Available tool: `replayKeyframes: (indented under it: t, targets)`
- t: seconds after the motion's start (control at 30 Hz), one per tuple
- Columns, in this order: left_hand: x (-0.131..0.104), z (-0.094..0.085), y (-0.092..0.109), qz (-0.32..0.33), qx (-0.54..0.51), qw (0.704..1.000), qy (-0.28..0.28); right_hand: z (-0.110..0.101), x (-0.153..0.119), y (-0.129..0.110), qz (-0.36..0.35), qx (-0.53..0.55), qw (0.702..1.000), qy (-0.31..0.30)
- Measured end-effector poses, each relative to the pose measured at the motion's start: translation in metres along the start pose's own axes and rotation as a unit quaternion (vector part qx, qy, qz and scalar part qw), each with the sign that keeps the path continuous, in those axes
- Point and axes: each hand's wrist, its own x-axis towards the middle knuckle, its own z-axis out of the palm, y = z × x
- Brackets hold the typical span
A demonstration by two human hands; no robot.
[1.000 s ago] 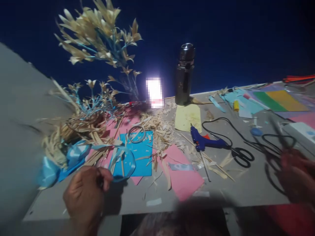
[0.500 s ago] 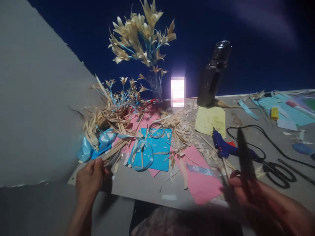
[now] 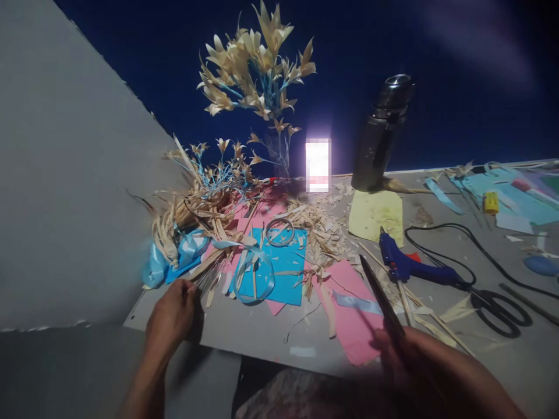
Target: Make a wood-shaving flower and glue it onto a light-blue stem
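Note:
My left hand (image 3: pixel 172 311) is closed at the table's left front edge, its fingertips pinched together beside thin wires and straw-coloured strips (image 3: pixel 209 270). What lies between those fingers is too small to make out. Lower right, my right hand (image 3: pixel 404 355) is wrapped around a long dark knife (image 3: pixel 379 291), its pointed end tilted up and to the left. The blade hangs over pink paper (image 3: pixel 349 331), on which a pale blue ribbon (image 3: pixel 356 302) lies. Just beyond the right hand rests a blue glue gun (image 3: pixel 399 262).
Black-handled scissors (image 3: pixel 502 314) lie to the right, by a dark cord (image 3: pixel 471 238). A dark bottle (image 3: pixel 378 145) stands at the back, near yellow paper (image 3: pixel 378 212). Dried flowers (image 3: pixel 262 64), blue paper (image 3: pixel 288 285) and shavings (image 3: pixel 325 227) fill the middle and left.
My right hand has moved left and down, and the knife has swung from nearly upright to leaning left. My left hand has shifted slightly right in view and stays closed.

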Motion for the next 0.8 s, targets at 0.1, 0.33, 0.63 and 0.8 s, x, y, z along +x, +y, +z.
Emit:
replayKeyframes:
  t: [0.1,0.33,0.63,0.8]
  targets:
    - [0.005,-0.010,-0.002,0.002,-0.017,1.000,-0.017,-0.001,0.002,-0.002,-0.018,-0.020,1.000,0.012]
    - [0.018,-0.029,-0.012,0.026,-0.120,0.989,-0.083,0.012,-0.007,-0.012,-0.088,-0.061,0.993,0.057]
    - [0.011,-0.050,-0.010,0.007,-0.212,0.973,-0.096,0.016,-0.004,-0.003,-0.155,-0.035,0.982,0.098]
    - [0.001,-0.065,-0.005,0.016,-0.172,0.981,-0.090,0.018,0.002,0.000,-0.132,-0.046,0.987,0.075]
